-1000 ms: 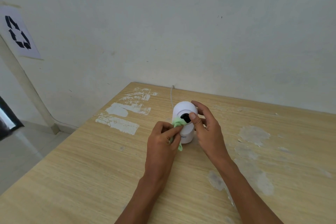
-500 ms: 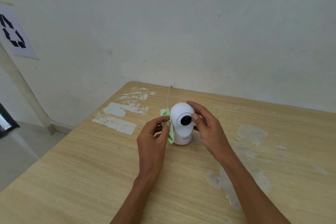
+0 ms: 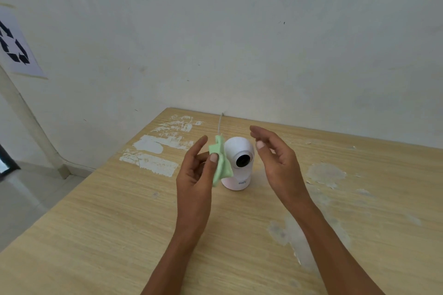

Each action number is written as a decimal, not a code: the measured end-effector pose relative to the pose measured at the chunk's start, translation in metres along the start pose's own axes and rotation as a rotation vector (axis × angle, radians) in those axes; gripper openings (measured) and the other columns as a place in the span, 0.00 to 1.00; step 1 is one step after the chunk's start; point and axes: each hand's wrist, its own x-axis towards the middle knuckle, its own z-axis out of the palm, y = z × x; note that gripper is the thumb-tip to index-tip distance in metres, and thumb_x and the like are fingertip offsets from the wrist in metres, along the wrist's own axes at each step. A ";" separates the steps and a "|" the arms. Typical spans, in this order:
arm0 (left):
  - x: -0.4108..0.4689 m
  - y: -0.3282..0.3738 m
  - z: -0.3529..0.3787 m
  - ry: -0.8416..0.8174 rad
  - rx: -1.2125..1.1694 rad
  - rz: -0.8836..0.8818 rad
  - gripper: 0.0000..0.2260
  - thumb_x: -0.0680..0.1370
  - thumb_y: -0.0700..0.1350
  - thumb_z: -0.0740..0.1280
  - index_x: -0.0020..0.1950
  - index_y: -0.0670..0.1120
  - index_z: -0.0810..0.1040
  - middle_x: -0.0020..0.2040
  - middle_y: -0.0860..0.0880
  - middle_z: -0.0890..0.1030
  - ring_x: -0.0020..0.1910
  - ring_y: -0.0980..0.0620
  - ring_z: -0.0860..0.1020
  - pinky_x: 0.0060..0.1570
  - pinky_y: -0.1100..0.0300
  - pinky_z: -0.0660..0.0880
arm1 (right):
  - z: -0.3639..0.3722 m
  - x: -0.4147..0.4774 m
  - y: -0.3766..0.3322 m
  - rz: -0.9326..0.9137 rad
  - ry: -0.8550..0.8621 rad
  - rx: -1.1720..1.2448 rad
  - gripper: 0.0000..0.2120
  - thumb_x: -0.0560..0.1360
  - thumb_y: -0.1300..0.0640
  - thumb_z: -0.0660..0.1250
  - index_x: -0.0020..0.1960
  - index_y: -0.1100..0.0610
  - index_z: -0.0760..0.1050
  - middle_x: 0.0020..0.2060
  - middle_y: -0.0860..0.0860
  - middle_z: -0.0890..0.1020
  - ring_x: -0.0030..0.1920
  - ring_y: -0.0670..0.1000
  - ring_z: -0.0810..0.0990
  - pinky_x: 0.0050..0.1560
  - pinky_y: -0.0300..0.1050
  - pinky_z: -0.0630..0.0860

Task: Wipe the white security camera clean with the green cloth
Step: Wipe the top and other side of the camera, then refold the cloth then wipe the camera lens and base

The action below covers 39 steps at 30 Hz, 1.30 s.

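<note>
Camera: the white security camera (image 3: 237, 163) stands upright on the table (image 3: 119, 235), toward its far edge, between the two hands. Its round head sits on a short base with small grey lettering, and the dark lens faces the viewer and slightly right.
Cloth: the green cloth (image 3: 220, 163) hangs crumpled just left of the camera, covering part of its left side. Whether it touches the shell or only overlaps it from this angle is hard to tell.
Left hand: the left hand (image 3: 195, 175) pinches the cloth between the thumb and the fingers behind it, with the forefinger raised and pointing up.
Right hand: the right hand (image 3: 275, 163) is raised just right of the camera, palm turned toward it, fingers loosely spread and curved. It holds nothing and stands clear of the camera.
Cord: a thin pale cord (image 3: 219, 124) runs from behind the camera to the table's far edge by the wall (image 3: 239, 31).
Table top: light wood grain with white scraped patches (image 3: 153, 151) to the left and worn pale spots to the right.
Sign: a paper sheet with a black recycling symbol (image 3: 14, 48) is on the wall at far left.
</note>
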 end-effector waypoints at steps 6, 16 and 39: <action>-0.010 0.013 -0.006 -0.190 0.008 -0.103 0.14 0.83 0.43 0.67 0.67 0.54 0.82 0.50 0.47 0.85 0.52 0.48 0.86 0.52 0.50 0.83 | 0.002 -0.026 -0.034 0.036 -0.075 -0.105 0.12 0.83 0.56 0.61 0.62 0.44 0.78 0.50 0.45 0.85 0.50 0.40 0.82 0.46 0.32 0.75; -0.029 0.024 -0.002 -0.178 0.191 -0.114 0.10 0.82 0.44 0.69 0.60 0.55 0.84 0.49 0.49 0.88 0.49 0.48 0.88 0.47 0.48 0.85 | -0.010 -0.059 -0.027 0.405 -0.167 0.072 0.04 0.79 0.56 0.69 0.50 0.55 0.82 0.41 0.46 0.87 0.45 0.46 0.84 0.47 0.48 0.80; -0.030 0.031 -0.009 -0.379 0.099 -0.337 0.06 0.82 0.33 0.66 0.53 0.37 0.83 0.54 0.35 0.87 0.56 0.39 0.86 0.56 0.55 0.84 | -0.036 -0.069 -0.021 0.514 -0.160 0.388 0.11 0.79 0.70 0.64 0.43 0.58 0.80 0.46 0.57 0.86 0.46 0.57 0.85 0.41 0.47 0.82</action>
